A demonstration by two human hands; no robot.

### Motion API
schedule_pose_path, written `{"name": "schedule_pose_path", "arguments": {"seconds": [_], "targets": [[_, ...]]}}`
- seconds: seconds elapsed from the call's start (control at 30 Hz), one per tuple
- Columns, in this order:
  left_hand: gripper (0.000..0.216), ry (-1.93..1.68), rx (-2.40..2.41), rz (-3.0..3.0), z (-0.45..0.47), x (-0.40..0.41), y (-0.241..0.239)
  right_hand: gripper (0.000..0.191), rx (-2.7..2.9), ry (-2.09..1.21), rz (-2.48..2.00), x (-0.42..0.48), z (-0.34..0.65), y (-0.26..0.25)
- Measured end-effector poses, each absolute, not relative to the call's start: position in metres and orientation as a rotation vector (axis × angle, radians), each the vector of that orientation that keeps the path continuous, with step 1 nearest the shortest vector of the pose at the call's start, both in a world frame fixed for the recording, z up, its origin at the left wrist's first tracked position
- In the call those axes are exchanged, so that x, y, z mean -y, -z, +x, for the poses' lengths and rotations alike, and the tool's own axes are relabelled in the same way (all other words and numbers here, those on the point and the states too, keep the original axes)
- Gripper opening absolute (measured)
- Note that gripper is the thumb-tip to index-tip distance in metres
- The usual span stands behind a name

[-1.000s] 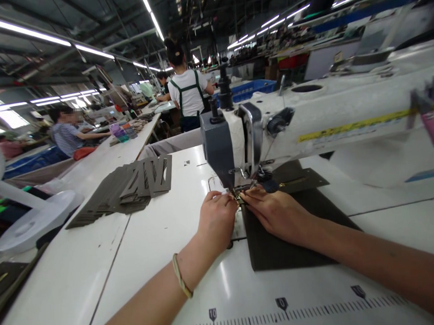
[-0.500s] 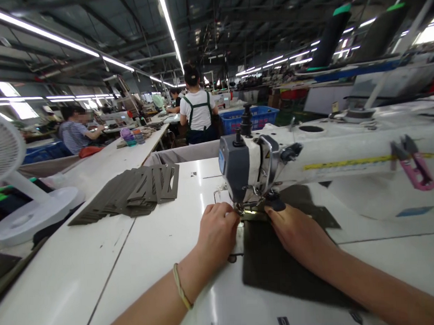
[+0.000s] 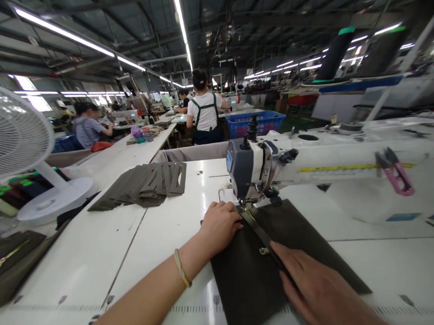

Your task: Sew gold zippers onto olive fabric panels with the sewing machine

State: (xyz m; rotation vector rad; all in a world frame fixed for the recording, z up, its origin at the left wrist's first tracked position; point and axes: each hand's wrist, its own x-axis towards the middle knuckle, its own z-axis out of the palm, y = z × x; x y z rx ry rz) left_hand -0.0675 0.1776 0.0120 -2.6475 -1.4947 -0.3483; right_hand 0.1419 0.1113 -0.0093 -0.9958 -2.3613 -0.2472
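Note:
A dark grey fabric panel [image 3: 299, 235] with a zipper [image 3: 258, 230] running along it lies on the white table under the foot of the white sewing machine [image 3: 260, 168]. My left hand [image 3: 220, 227] rests in a loose fist on the panel's left edge, just beside the presser foot. Lower down, my right hand [image 3: 316, 290] lies flat on the panel, fingers stretched along the zipper tape near its slider.
A stack of grey cut pieces [image 3: 146, 184] lies on the table at left. A white desk fan [image 3: 18, 142] stands at the far left. Pink thread snips [image 3: 397, 176] hang on the machine arm. People work at benches behind, near a blue crate [image 3: 258, 122].
The panel has been turned and pulled toward me, with the zipper now in plain sight. My right hand slid back from the needle to the lower zipper. The view tilted up.

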Motion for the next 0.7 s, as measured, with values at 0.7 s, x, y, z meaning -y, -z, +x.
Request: {"name": "schedule_pose_path", "arguments": {"seconds": [0.7], "targets": [[0.033,1.273,1.871,-2.776,-0.052,-0.112,-0.016,0.039,2.071,-0.606,-1.239,-0.108,0.163,-0.006]]}}
